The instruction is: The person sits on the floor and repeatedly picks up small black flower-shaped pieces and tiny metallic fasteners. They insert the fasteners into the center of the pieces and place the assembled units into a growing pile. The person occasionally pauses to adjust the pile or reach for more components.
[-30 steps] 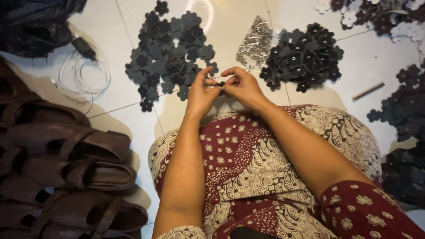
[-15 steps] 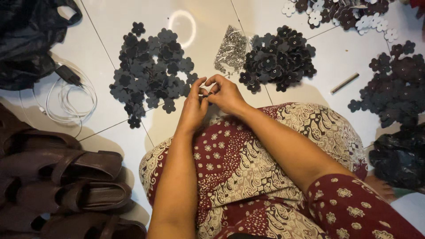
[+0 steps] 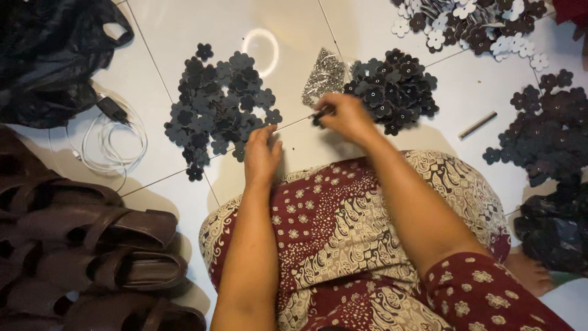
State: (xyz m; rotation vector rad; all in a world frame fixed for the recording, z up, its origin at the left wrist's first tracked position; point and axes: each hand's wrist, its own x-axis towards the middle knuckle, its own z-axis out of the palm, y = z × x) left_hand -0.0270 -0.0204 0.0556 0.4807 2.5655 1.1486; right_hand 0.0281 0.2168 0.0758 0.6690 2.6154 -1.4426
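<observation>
The person sits on a white tiled floor (image 3: 184,24) with legs crossed under a red and cream patterned cloth (image 3: 343,239). The left hand (image 3: 262,156) rests at the near edge of a heap of dark grey flower shapes (image 3: 217,110), fingers loose and a little apart, holding nothing that shows. The right hand (image 3: 346,116) is closed in a pinch on a small dark piece (image 3: 321,113), just beside a second heap of black flower shapes (image 3: 395,89). A little pile of shiny silver bits (image 3: 324,76) lies between the two heaps, close to the right hand.

A strip of bare tile stays open in front of the knees and between the heaps. On the left, brown sandals (image 3: 92,245) crowd the floor, with a white cable (image 3: 110,144) and a black bag (image 3: 49,55) above them. More dark flower shapes (image 3: 551,135) fill the right side.
</observation>
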